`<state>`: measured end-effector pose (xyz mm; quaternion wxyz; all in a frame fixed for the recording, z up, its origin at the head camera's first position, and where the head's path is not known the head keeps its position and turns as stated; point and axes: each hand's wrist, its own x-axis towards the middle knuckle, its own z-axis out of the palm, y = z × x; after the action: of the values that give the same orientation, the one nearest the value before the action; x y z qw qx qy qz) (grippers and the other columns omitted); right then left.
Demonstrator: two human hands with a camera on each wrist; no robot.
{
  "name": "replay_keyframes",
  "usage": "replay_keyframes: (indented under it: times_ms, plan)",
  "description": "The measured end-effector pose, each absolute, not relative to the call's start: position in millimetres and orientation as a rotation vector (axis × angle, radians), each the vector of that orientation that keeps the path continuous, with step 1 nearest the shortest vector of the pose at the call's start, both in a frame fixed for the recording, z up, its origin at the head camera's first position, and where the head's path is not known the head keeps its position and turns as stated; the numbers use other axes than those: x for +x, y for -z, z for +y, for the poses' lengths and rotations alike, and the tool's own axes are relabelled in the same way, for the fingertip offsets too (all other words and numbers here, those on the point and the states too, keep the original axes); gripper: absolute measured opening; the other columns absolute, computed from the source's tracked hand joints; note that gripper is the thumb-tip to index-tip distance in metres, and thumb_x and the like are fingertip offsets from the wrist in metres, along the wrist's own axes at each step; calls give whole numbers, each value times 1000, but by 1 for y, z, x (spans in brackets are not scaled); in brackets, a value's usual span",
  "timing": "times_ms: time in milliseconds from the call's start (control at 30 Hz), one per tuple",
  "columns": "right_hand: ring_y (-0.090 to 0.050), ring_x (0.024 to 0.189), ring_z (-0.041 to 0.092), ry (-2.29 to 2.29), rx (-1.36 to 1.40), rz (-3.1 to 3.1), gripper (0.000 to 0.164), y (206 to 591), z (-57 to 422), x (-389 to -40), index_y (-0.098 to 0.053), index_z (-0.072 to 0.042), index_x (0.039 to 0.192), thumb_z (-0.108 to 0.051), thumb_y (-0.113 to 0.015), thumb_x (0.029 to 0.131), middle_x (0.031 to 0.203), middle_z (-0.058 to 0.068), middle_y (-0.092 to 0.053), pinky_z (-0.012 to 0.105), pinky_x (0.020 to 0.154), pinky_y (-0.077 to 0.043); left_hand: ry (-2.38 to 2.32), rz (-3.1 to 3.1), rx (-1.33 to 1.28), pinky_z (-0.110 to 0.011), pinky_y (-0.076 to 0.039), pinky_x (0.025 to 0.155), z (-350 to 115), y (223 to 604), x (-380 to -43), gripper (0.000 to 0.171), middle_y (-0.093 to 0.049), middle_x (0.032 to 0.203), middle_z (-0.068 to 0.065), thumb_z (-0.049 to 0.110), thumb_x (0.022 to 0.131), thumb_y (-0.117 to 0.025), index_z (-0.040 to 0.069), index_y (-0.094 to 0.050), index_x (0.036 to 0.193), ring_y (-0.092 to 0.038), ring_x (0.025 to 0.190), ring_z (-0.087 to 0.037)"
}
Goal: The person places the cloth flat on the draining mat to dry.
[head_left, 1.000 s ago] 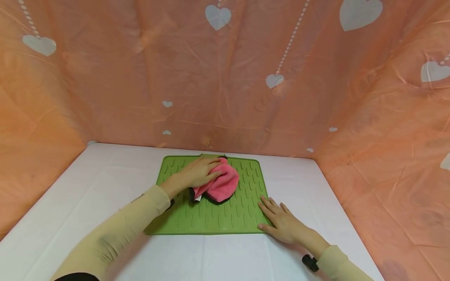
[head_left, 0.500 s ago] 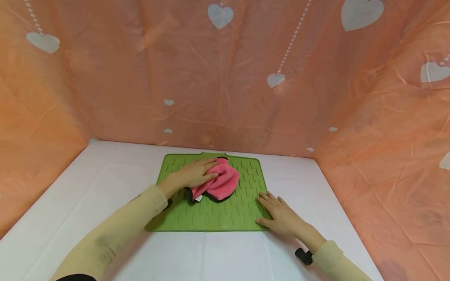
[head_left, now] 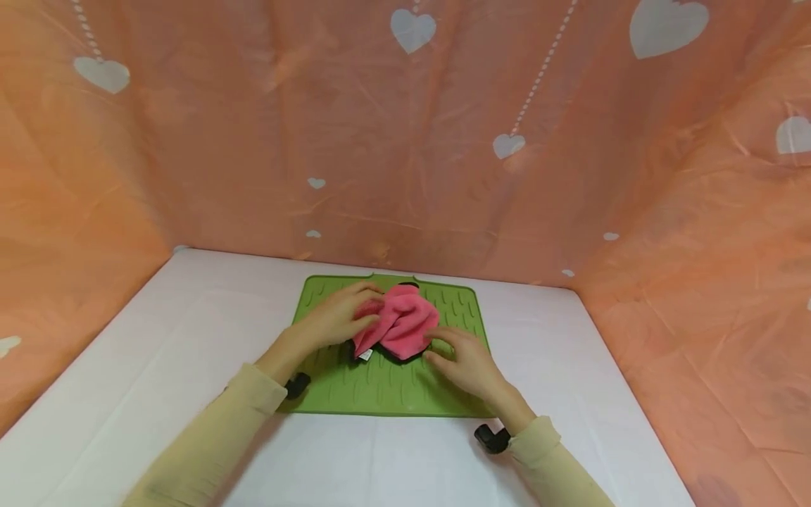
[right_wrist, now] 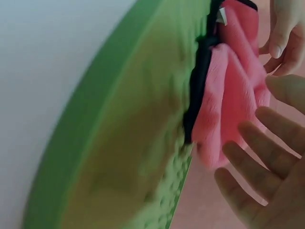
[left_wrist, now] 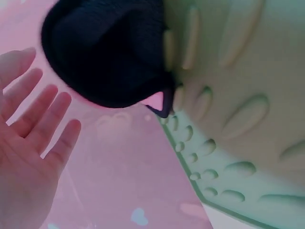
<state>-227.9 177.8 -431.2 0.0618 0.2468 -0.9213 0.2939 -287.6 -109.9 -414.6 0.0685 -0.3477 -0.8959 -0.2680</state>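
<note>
A crumpled pink cloth (head_left: 408,320) with dark edging and a small white tag (head_left: 365,355) lies on a green ridged mat (head_left: 380,398). At the cloth's left side is my left hand (head_left: 338,317), its fingers loosely spread. The left wrist view shows that hand (left_wrist: 33,138) beside the cloth's dark side (left_wrist: 109,52), pinching nothing. My right hand (head_left: 465,362) hovers over the mat at the cloth's right side. In the right wrist view its fingers (right_wrist: 259,152) are spread close to the pink folds (right_wrist: 228,95); whether they touch is unclear.
A white-covered table (head_left: 209,338) surrounds the mat. Orange curtains with pale hearts (head_left: 412,211) close in the back and both sides. Each wrist carries a small black device (head_left: 492,438).
My right hand has moved left from the mat's right edge to the cloth. My left hand has drawn back slightly to the cloth's left side. The cloth keeps nearly the same shape.
</note>
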Motion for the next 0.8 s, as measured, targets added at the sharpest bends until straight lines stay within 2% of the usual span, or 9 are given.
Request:
replay_keyframes:
  times_ms: [167, 300, 567, 800]
  plan:
    - [-68, 104, 21, -917, 817, -2787, 24, 436, 156, -237, -76, -9, 116, -16, -78, 94, 112, 3, -73, 42, 91, -55, 746, -2645, -1074, -43, -55, 94, -113, 416, -271, 16, -69, 114, -2, 16, 96, -76, 12, -77, 112, -66, 106, -23]
    - [-67, 99, 19, -932, 881, -2800, 22, 441, 146, -241, -77, -8, 113, -13, -80, 91, 107, 2, -73, 39, 88, -56, 692, -2710, -1088, -43, -54, 90, -116, 420, -262, 11, -69, 104, 3, 14, 94, -79, 15, -79, 105, -64, 98, -20]
    - [-65, 99, 19, -961, 905, -2874, 27, 450, 136, -244, -78, -8, 111, -8, -86, 85, 109, 4, -70, 39, 89, -55, 681, -2823, -1046, -49, -50, 97, -121, 431, -255, 14, -68, 106, 3, 18, 89, -84, 17, -80, 102, -62, 105, -23]
    - [-65, 101, 22, -934, 904, -2867, 25, 452, 132, -245, -78, -7, 109, -1, -83, 85, 112, 6, -70, 42, 90, -54, 711, -2847, -1066, -49, -50, 101, -129, 435, -256, 23, -68, 110, 2, 16, 85, -88, 15, -80, 107, -62, 110, -25]
